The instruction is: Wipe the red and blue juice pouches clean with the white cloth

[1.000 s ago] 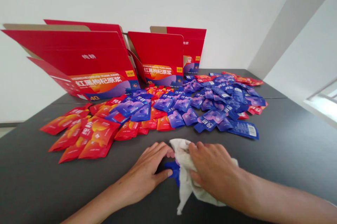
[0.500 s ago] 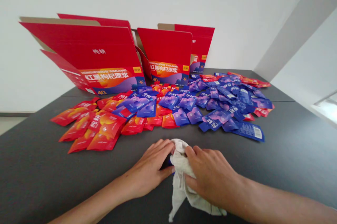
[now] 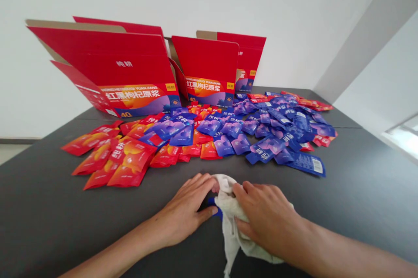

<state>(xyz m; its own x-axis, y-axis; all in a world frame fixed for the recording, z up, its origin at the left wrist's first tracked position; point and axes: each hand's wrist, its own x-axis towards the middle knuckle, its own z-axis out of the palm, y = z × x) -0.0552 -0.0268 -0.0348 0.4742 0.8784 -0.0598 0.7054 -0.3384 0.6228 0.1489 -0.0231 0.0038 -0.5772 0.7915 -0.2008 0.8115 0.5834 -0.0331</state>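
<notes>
Near the front of the dark table, my left hand (image 3: 187,210) is closed on the left side of a blue pouch (image 3: 216,212). Only a small blue part of that pouch shows; the rest is hidden by my fingers and the cloth. My right hand (image 3: 266,212) grips a bunched whitish cloth (image 3: 231,208), which lies over the pouch and hangs down in loose folds toward me. The cloth's upper edge touches my left fingertips.
Beyond my hands lie red pouches (image 3: 132,158) at the left and a heap of blue pouches (image 3: 284,125) at the right. Behind them stand open red cartons (image 3: 130,62), a smaller one (image 3: 205,65) and another (image 3: 250,58) near the wall. The table (image 3: 98,221) is dark grey.
My right hand and the cloth have shifted slightly to the right, showing more of the blue pouch. My left hand has stayed nearly in place.
</notes>
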